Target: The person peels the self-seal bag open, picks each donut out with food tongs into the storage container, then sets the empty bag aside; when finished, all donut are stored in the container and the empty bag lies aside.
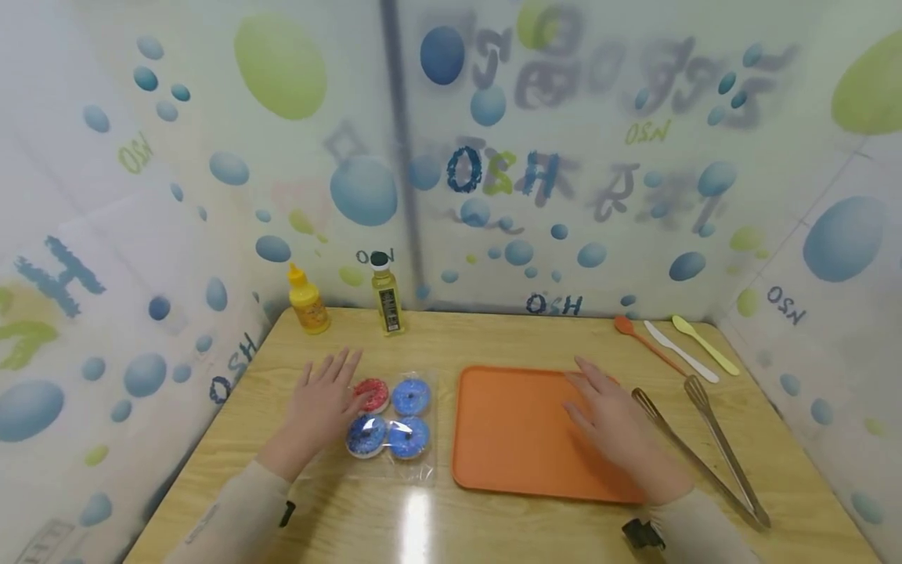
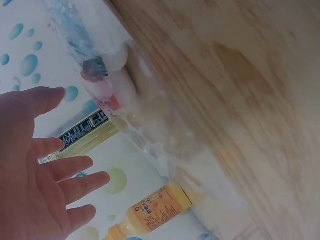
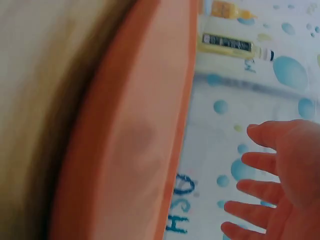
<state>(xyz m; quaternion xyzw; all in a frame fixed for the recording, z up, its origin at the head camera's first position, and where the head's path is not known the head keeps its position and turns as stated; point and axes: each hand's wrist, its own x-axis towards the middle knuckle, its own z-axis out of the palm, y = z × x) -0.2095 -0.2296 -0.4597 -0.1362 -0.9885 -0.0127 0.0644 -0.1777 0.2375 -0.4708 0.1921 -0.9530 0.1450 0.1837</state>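
Note:
My left hand [image 1: 326, 406] is spread with straight fingers at the left side of a clear plastic pack [image 1: 421, 472]. Inside the pack sit one red-pink donut [image 1: 371, 394] and several blue donuts [image 1: 410, 397]; the thumb overlaps the red-pink one in the head view. In the left wrist view this hand [image 2: 47, 170] grips nothing. Over the right part of an orange tray [image 1: 521, 431], my right hand [image 1: 613, 419] is held with its fingers extended. The right wrist view shows that hand [image 3: 280, 180] holding nothing, apart from the tray surface [image 3: 145, 130].
At the back left stand a yellow squeeze bottle [image 1: 308, 301] and a bottle of yellow oil [image 1: 387, 298]. Right of the tray lie metal tongs [image 1: 726, 446], spread apart. An orange spoon [image 1: 651, 345], a white knife [image 1: 680, 351] and a yellow-green spoon [image 1: 705, 345] lie at the back right.

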